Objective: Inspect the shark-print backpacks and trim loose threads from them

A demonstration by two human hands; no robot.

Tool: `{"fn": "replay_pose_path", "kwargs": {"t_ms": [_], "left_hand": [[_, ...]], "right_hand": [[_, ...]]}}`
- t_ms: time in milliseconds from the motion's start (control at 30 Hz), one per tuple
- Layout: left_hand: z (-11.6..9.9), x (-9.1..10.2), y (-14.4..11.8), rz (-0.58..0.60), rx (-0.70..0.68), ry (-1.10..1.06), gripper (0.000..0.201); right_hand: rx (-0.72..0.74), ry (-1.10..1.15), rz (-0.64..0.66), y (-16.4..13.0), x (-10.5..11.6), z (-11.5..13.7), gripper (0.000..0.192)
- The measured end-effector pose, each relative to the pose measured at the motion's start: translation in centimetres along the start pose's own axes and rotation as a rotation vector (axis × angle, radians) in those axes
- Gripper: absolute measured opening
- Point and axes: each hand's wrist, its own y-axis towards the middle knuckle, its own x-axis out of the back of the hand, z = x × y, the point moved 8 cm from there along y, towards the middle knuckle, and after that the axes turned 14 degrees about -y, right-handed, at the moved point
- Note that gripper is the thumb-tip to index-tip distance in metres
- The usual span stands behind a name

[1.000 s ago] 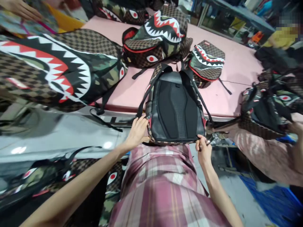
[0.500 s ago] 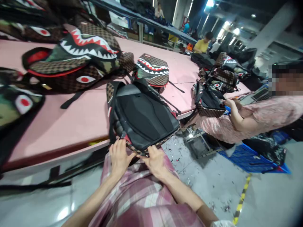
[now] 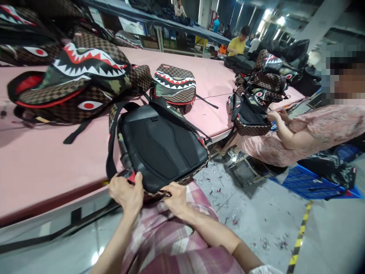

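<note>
Right now the backpack (image 3: 162, 146) lies back-panel up, half off the near edge of the pink table (image 3: 42, 171). Left hand (image 3: 127, 192) clamps its bottom corner; right hand (image 3: 176, 198) pinches the bottom seam. Overhanging like that, it could slide floorward if either grip slackens.

Bare pink table (image 3: 42, 167) is left open to the left of the black backpack (image 3: 162, 146), so passage is allowed there. The far side is blocked by a large shark-mouth bag (image 3: 76, 82) and a smaller one (image 3: 174, 85), both pressed close behind the backpack. To the right, open floor (image 3: 251, 224) is bounded by a seated person (image 3: 299, 137) and a blue crate (image 3: 310, 186)
</note>
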Motion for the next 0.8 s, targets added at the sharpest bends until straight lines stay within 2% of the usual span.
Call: {"fn": "replay_pose_path", "kwargs": {"t_ms": [67, 100, 133, 167, 200, 233, 300, 400, 467, 533, 600, 633, 667, 700, 767, 800], "left_hand": [[-0.2, 1.1, 0.1, -0.075, -0.037, 0.06, 0.022], [-0.2, 1.9, 0.2, -0.127, -0.041, 0.084, 0.018], [-0.1, 2.3, 0.2, -0.127, -0.057, 0.093, 0.017], [0.0, 2.9, 0.2, -0.134, -0.075, 0.103, 0.016], [0.2, 3.4, 0.2, -0.135, -0.087, 0.124, 0.015], [0.6, 3.7, 0.2, -0.125, -0.094, 0.155, 0.015], [1.7, 4.4, 0.1, -0.097, -0.078, 0.219, 0.017], [3.0, 5.5, 0.0, -0.053, -0.034, 0.243, 0.022], [3.0, 6.5, -0.2, 0.032, 0.0, 0.204, 0.023], [2.5, 8.1, -0.7, 0.082, 0.112, 0.192, 0.023], [1.6, 10.2, -1.4, -0.002, 0.271, 0.196, 0.024], [1.1, 10.7, -1.8, -0.045, 0.351, 0.139, 0.024], [0.9, 10.3, -2.0, -0.062, 0.432, 0.018, 0.023], [1.1, 9.2, -2.1, -0.055, 0.53, -0.172, 0.021], [2.0, 5.7, -1.7, -0.062, 0.728, -0.577, 0.02], [2.8, 4.2, -1.1, -0.102, 0.808, -0.714, 0.016]], "right_hand": [[0.034, -0.005, 0.009, 0.1, 1.2, -0.6, 0.033], [0.029, -0.004, -0.02, 0.3, 2.5, -1.4, 0.032], [-0.003, -0.001, -0.07, 0.5, 4.2, -2.9, 0.03], [-0.059, 0.008, -0.139, 0.8, 6.2, -4.7, 0.029], [-0.183, 0.018, -0.246, 1.0, 8.5, -7.3, 0.026], [-0.302, 0.022, -0.294, 1.1, 10.2, -9.8, 0.021], [-0.379, 0.057, -0.245, 1.7, 11.6, -13.2, 0.014], [-0.384, 0.151, -0.145, 2.3, 11.0, -15.2, 0.014], [-0.416, 0.264, -0.091, 2.2, 9.7, -15.5, 0.017], [-0.453, 0.351, -0.061, 1.9, 8.7, -15.4, 0.02], [-0.465, 0.378, -0.047, 1.8, 8.3, -15.3, 0.02], [-0.468, 0.389, -0.042, 1.8, 8.2, -15.2, 0.019], [-0.471, 0.402, -0.036, 1.8, 8.1, -15.3, 0.019], [-0.474, 0.416, -0.03, 1.8, 8.1, -15.3, 0.018], [-0.48, 0.441, -0.016, 1.9, 7.8, -15.4, 0.017], [-0.483, 0.453, -0.009, 1.8, 7.7, -15.4, 0.017]]}}
